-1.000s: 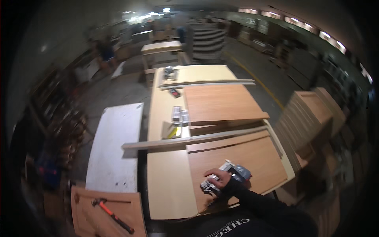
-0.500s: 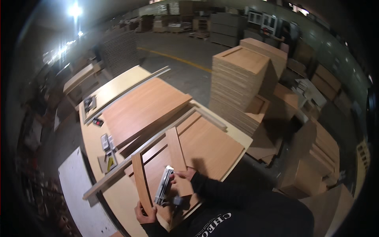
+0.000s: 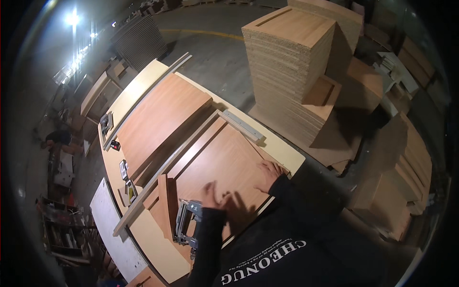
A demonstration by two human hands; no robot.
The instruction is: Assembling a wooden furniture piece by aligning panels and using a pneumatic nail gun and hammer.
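Observation:
A light wood-grain panel (image 3: 215, 153) lies on the worktable in front of me. My right hand (image 3: 270, 176) rests on its right part, fingers spread, near a narrow wooden strip along that edge. My left hand (image 3: 213, 195) is over the panel's near middle, slightly blurred, its fingers apart and nothing seen in it. Beside my left sleeve a grey-and-silver nail gun (image 3: 181, 221) sits at the panel's near left, partly hidden by the sleeve. Next to it a wooden frame piece (image 3: 165, 205) runs along the panel's left end.
A long wooden rail (image 3: 148, 198) crosses the table, with a second wood-grain panel (image 3: 162, 119) beyond it. Small tools and boxes (image 3: 125, 170) lie at the table's left edge. Tall stacks of boards (image 3: 282, 71) stand on the floor at the far right.
Both hands have let go of the wooden pieces they held and moved right over the panel. The slat that stood across the middle has left that place. The view has shifted too.

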